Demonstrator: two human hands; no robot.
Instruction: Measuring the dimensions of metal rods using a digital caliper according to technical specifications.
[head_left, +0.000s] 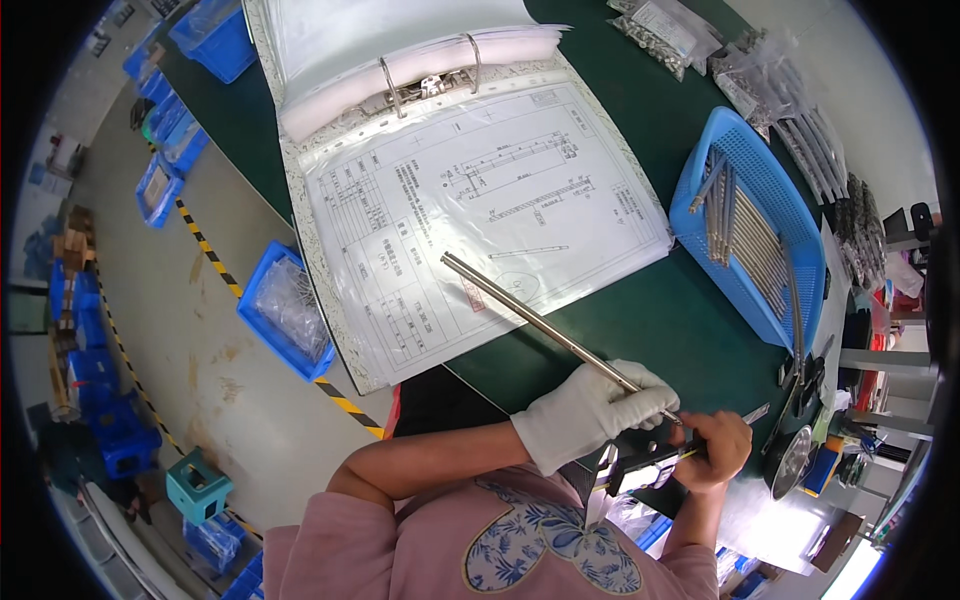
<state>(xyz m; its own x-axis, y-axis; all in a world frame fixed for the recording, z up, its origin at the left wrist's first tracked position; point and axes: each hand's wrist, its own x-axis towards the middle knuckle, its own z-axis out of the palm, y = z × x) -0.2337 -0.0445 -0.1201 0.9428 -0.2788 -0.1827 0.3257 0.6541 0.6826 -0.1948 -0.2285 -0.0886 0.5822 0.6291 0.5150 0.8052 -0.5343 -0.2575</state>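
My left hand [590, 415], in a white glove, is closed around the near part of a long, slim metal rod [540, 323]. The rod slants up and left, its far end over a technical drawing [430, 210] in an open ring binder. Bare, my right hand [718, 448] grips a caliper [640, 470] with a dark display housing, close to my body. The caliper's jaws point toward my chest, left of that hand. The rod's near end reaches close to my right fingers; whether they touch it cannot be made out.
Right of the binder, a blue perforated basket [695, 185] holds several similar rods [750, 235] on the green tabletop [600, 340]. Behind it lie bags of small metal parts [665, 30] and wrapped rods [812, 155]. A round dish [790, 462] sits at right. A blue bin [285, 310] stands left, below the table edge.
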